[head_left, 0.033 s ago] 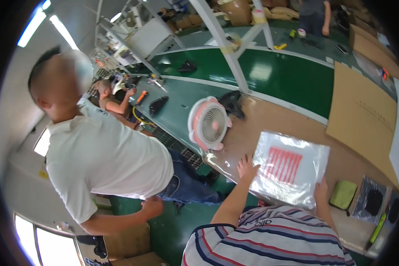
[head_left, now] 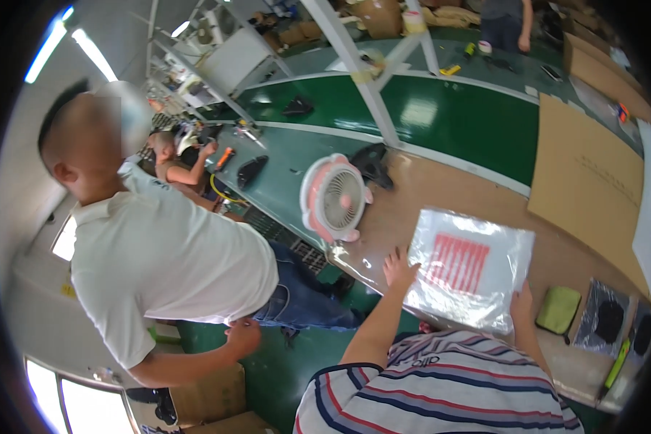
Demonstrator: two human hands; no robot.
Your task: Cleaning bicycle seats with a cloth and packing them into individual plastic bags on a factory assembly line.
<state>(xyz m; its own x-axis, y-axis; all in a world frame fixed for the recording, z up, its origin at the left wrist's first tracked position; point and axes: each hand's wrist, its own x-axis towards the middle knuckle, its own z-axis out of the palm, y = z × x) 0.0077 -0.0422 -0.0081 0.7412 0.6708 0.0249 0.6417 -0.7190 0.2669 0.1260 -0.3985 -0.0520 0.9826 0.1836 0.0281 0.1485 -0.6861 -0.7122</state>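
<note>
A flat, shiny clear plastic bag (head_left: 503, 249) with a block of red print lies on the brown tabletop in front of me. My left hand (head_left: 399, 269) rests at its left edge, fingers spread and thumb toward the plastic. At the bag's lower right edge, my right hand (head_left: 520, 300) grips the plastic, its fingers partly hidden. A pink and white fan (head_left: 336, 197) stands beyond my left hand. Just right of my right hand lies a green zip pouch (head_left: 558, 309).
A large cardboard sheet (head_left: 589, 184) lies at the right. Near the right edge are a plastic-bagged dark item (head_left: 606, 318) and a yellow-green cutter (head_left: 616, 367). A person in a white shirt (head_left: 173, 253) stands close on my left. A metal post (head_left: 354, 69) rises behind the fan.
The whole view has shifted slightly, moving the scene a little left and up. Both hands keep their places at the bag.
</note>
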